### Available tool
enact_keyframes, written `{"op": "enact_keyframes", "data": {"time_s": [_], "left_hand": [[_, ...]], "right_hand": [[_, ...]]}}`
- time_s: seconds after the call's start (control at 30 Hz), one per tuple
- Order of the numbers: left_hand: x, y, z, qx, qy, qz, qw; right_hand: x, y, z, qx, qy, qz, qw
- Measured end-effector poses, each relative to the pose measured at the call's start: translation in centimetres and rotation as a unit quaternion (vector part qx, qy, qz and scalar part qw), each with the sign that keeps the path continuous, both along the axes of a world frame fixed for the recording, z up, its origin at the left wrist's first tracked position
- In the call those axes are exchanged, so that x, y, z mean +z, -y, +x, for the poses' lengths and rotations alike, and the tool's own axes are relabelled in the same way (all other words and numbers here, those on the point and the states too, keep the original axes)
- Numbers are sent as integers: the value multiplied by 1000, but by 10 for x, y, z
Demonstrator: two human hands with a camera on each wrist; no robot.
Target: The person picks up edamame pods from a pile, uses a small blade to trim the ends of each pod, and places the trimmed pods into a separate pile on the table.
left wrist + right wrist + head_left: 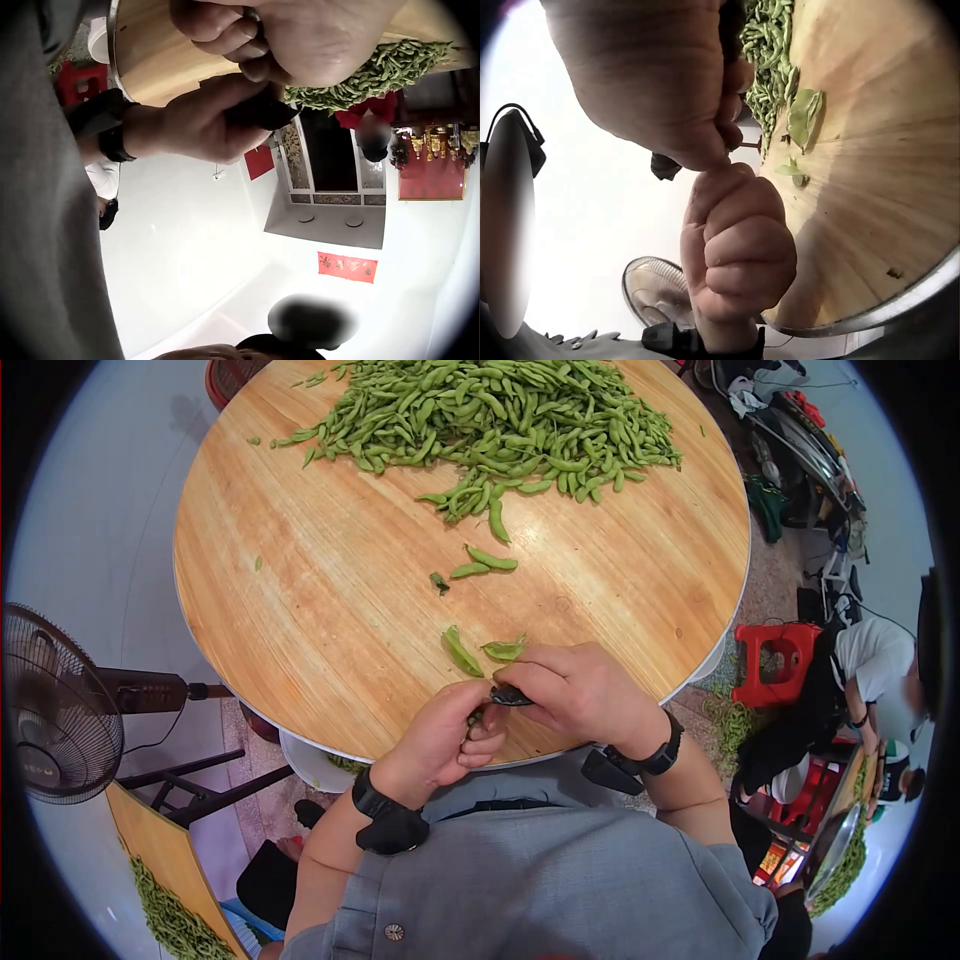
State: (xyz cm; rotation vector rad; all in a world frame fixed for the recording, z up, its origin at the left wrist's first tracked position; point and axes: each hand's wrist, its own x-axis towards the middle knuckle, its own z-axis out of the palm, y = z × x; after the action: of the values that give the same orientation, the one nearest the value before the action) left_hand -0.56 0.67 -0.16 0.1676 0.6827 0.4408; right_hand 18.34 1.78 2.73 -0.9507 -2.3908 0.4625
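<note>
Bare hands meet over small dark object at bench edge, pods all round

Small dark object [512,696]: centre of head view, just above the near edge of the bench [300,580]; exact type unclear. Right hand [580,685], right of centre, pinches it between thumb and curled fingers. Left hand [435,740], left of centre, meets its tip; left fingers curl in tight on a dim sliver [475,717], too small to identify. Two-handed hold probably lets one side steady while the other works; hands sit close to the body, likely for control.

Just above the hands: left pod [461,652] and right pod [504,651], apart from each other, both looking split, maybe dropped there as handy. Further up, loose pods [488,560] lie beside a dark scrap [440,583], seemingly within easy reach. Pod heap [490,415] fills top centre, presumably kept at the far side to leave working room in front.

Off the bench: fan [60,705] at left edge, second table [150,800] with more pods lower left, red stool [775,660] and a person in white [875,650] at right.
</note>
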Motion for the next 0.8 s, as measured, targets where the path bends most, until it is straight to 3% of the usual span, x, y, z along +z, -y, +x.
{"op": "enact_keyframes", "data": {"time_s": [0.37,0.57,0.7,0.8], "left_hand": [[-2,-1,0,-39,136,-14,990],[6,-4,-6,-27,120,18,992],[2,-3,-9,-6,110,42,993],[5,-5,-10,20,89,58,994]], "right_hand": [[-10,-13,-8,-48,-105,-54,992],[-26,-55,-6,-170,-83,-68,980],[-35,-83,-8,-241,-38,1,970],[-36,-84,-4,-245,-25,12,969]]}}
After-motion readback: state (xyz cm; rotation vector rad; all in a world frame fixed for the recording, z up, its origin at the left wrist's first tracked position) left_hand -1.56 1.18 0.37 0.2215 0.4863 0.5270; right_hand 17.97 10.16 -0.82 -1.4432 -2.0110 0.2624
